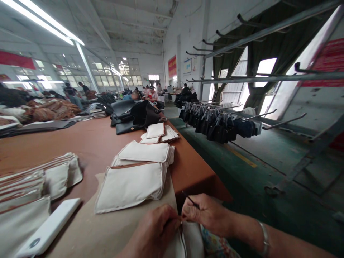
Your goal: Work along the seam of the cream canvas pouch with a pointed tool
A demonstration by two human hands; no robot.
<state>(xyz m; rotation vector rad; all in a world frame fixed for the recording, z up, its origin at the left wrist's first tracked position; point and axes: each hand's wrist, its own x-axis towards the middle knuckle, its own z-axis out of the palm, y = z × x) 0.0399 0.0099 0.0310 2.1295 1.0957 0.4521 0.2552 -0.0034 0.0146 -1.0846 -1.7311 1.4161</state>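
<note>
My left hand point(158, 227) pinches the top edge of a cream fabric pouch point(192, 239) at the table's near edge. Beside it, almost touching at the fingertips, my right hand point(206, 213) is closed around a thin dark stick-like tool point(190, 199). One end of this tool points up and left; its other end is hidden by the fingers. A dark seam or opening runs down the pouch, whose lower part leaves the picture. Just beyond my hands lies a stack of cream pouches point(131, 184) with brown edging, on a sheet of brown paper point(87, 224).
More cream pouches point(56, 179) lie at left, near a long white device point(51, 227). Farther along the brown tabletop point(91, 141) are a smaller pouch pile point(156, 130) and black bags point(131, 114). At right stands a metal rack point(268, 79) with dark hanging pieces point(215, 123). People work in the background.
</note>
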